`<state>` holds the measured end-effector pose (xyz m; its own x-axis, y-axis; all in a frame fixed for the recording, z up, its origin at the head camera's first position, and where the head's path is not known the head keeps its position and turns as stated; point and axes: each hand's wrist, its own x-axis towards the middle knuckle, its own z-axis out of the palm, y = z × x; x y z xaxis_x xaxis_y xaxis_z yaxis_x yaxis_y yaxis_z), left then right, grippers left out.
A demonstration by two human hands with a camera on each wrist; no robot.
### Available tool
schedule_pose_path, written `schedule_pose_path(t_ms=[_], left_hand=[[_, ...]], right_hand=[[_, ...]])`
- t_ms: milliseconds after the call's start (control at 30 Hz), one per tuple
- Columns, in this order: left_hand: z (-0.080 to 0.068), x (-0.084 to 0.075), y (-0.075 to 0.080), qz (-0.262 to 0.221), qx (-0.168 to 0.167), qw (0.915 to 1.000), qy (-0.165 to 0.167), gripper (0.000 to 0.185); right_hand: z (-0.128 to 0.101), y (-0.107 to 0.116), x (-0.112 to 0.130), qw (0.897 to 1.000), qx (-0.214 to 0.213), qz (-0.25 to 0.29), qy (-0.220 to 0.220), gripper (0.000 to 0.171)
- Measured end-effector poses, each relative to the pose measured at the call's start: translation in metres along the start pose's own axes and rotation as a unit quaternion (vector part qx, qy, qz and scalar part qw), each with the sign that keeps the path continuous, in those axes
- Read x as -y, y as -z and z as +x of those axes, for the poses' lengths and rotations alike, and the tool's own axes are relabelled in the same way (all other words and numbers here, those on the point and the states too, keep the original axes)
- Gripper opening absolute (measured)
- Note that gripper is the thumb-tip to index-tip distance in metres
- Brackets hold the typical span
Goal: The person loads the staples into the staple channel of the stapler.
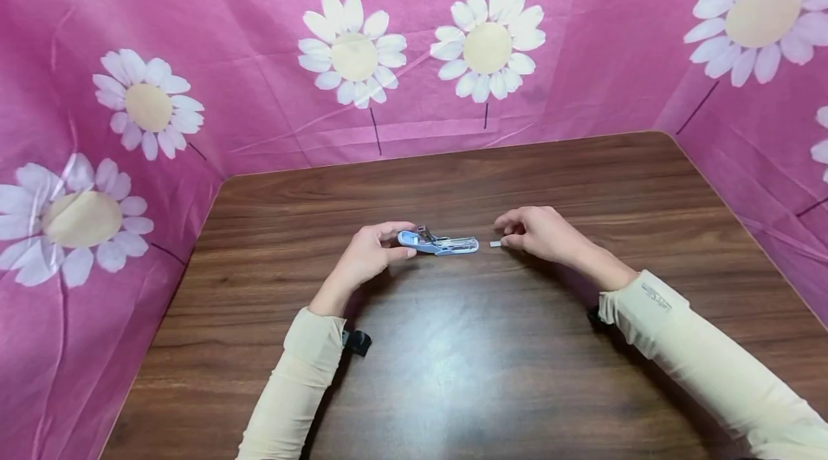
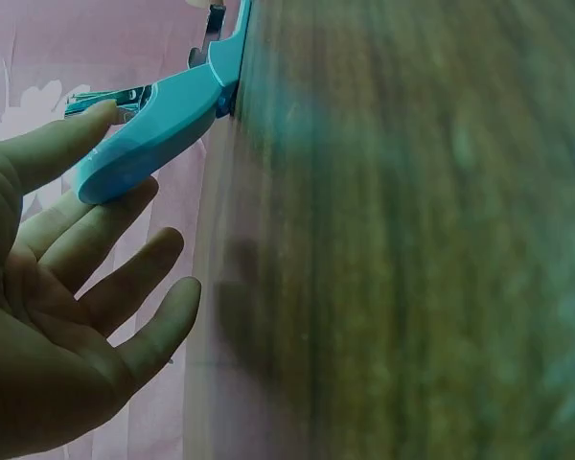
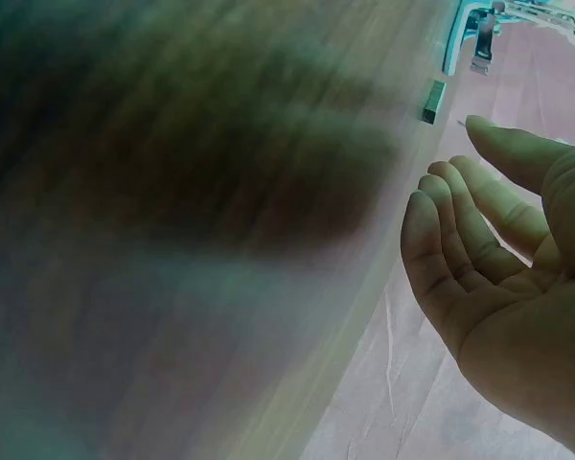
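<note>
A light blue stapler (image 1: 438,243) lies on the dark wooden table (image 1: 453,359) with its top swung open. My left hand (image 1: 393,244) holds its rounded rear end; in the left wrist view the thumb (image 2: 72,139) lies on top of the stapler (image 2: 163,120) and the index finger sits under it. A small strip of staples (image 1: 495,244) lies just right of the stapler's front. My right hand (image 1: 512,233) hovers beside that strip with relaxed fingers and holds nothing. In the right wrist view the staple strip (image 3: 433,101) lies a little beyond the fingertips (image 3: 479,129).
Pink cloth printed with white daisies (image 1: 352,50) walls the table at the back, left and right. Both arms wear cream sleeves (image 1: 686,345). Bare wood stretches between the hands and the table's near edge.
</note>
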<state>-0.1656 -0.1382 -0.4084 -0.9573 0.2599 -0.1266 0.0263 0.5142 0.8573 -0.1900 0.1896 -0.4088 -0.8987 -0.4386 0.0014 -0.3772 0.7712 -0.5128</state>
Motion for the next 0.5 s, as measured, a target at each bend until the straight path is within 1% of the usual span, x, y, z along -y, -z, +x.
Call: schedule_pose_path(t_ms=[167,367,500], left_hand=[[-0.0001,0.0002,-0.0009,-0.002,-0.002,1.0,0.001,0.037],[-0.001,-0.002,-0.0014,0.008,-0.003,0.9999,0.008,0.032],[-0.0012,-0.0034,-0.0012,0.015,-0.006,0.9998,0.007,0.031]], right_hand=[[0.0013,-0.0024,0.0011,1.0,0.005,-0.013,0.008,0.024],[0.0028,-0.0045,0.0,0.999,0.016,-0.024,0.021,0.022],[0.0042,-0.0052,0.0007,0.999,0.015,-0.027,0.025,0.02]])
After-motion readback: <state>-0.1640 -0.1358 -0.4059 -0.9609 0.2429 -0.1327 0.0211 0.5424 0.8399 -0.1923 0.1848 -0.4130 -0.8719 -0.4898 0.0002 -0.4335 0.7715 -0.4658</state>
